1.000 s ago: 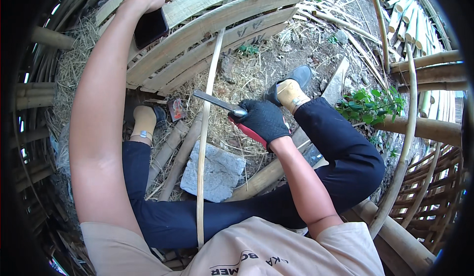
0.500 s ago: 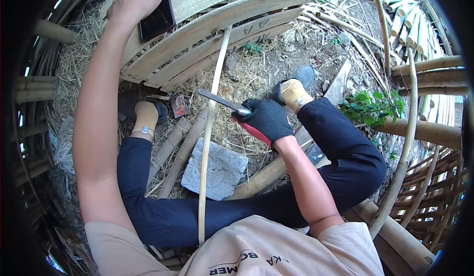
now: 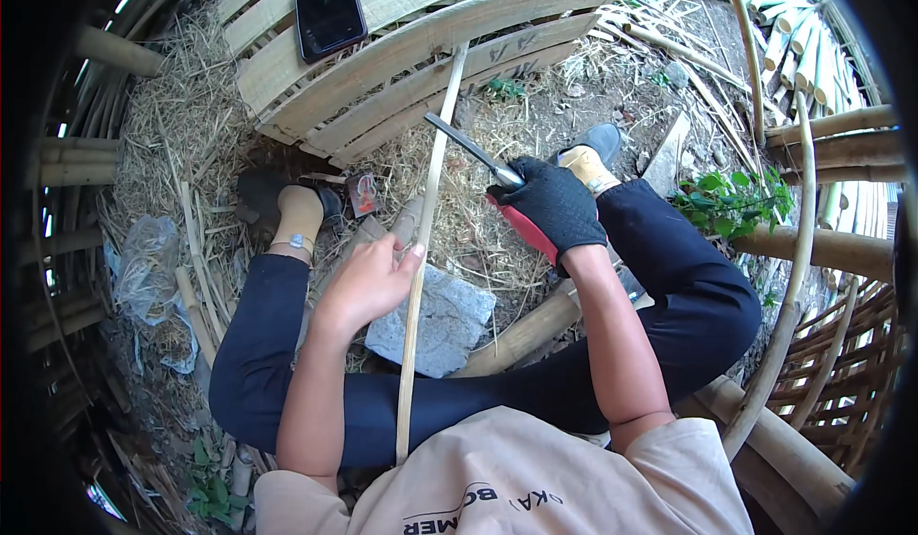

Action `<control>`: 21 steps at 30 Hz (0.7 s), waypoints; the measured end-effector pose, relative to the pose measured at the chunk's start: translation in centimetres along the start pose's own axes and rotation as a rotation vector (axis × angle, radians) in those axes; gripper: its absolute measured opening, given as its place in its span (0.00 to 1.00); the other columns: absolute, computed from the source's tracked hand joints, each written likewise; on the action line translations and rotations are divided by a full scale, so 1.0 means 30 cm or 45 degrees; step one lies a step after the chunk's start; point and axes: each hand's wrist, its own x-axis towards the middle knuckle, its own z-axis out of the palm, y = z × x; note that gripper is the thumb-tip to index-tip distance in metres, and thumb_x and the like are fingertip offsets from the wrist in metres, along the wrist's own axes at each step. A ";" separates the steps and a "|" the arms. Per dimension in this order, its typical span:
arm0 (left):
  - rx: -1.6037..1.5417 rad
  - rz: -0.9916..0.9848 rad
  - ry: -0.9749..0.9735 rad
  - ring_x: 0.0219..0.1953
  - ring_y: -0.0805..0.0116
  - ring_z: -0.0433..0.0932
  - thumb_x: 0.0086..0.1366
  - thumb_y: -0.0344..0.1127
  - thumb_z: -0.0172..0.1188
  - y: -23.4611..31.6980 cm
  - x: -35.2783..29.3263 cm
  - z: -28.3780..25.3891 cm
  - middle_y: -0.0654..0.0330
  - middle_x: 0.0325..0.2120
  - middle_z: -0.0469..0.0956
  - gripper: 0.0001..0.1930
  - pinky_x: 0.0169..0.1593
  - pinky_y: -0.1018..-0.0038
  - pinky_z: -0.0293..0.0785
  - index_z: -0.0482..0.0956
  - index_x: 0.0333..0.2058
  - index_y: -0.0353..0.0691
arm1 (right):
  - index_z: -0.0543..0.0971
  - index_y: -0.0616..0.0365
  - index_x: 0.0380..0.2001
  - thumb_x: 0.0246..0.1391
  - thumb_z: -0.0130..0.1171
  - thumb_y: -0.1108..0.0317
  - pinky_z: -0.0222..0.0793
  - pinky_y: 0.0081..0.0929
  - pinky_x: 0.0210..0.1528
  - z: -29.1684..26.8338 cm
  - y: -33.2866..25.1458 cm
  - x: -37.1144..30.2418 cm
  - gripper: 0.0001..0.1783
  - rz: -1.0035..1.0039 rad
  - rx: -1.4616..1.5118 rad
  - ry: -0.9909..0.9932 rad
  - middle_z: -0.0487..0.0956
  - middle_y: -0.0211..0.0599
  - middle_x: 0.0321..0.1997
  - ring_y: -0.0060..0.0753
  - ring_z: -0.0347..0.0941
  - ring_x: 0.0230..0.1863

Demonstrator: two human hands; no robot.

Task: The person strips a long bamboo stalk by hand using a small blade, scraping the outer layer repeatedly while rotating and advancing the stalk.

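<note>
Black lettering on shirt, near pale strip

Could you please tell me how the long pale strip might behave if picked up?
The strip is probably light, being so slim. It may flex somewhat, being long and thin. It seems unlikely to roll, as its face looks flat.

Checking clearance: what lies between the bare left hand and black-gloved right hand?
In the head view, a long, pale wood-like strip and dry straw lie between left hand and right hand.
</note>
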 end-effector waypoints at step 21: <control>-0.953 0.013 -0.137 0.25 0.72 0.80 0.77 0.33 0.49 -0.115 0.010 0.206 0.57 0.25 0.79 0.09 0.30 0.75 0.77 0.74 0.43 0.32 | 0.86 0.46 0.40 0.53 0.65 0.43 0.78 0.45 0.42 -0.237 -0.046 -0.162 0.21 -0.201 -0.627 -0.079 0.85 0.44 0.34 0.50 0.83 0.37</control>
